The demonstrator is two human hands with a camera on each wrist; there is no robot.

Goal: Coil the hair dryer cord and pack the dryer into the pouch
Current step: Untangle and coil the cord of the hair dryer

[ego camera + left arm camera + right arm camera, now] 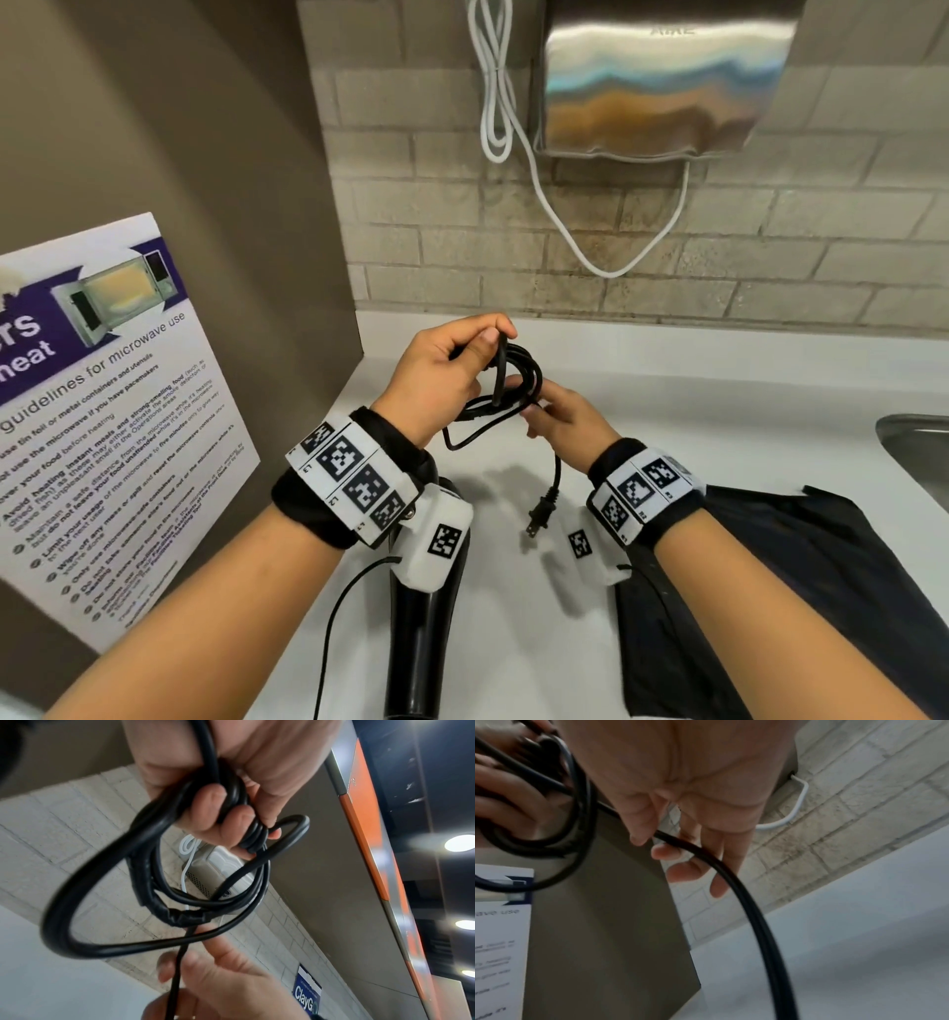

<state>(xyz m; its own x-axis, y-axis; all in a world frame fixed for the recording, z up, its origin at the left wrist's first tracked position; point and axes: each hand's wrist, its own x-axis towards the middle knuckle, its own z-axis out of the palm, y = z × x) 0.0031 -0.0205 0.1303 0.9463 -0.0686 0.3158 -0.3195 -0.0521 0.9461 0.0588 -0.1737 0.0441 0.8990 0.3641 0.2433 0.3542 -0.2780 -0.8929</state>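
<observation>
The black hair dryer (416, 647) lies on the white counter (667, 411), partly hidden under my left wrist. My left hand (452, 370) grips several loops of its black cord (518, 375) above the counter; the left wrist view shows the fingers (205, 809) curled round the coil (144, 882). My right hand (554, 416) pinches the cord's free end between thumb and fingers (670, 852), just right of the coil. The plug (542, 514) dangles below the right hand. The black pouch (770, 591) lies flat at the right, under my right forearm.
A steel hand dryer (662, 82) with a white cable (513, 169) hangs on the brick wall behind. A brown side panel with a microwave poster (102, 411) bounds the left. A sink rim (914, 442) shows at the right edge.
</observation>
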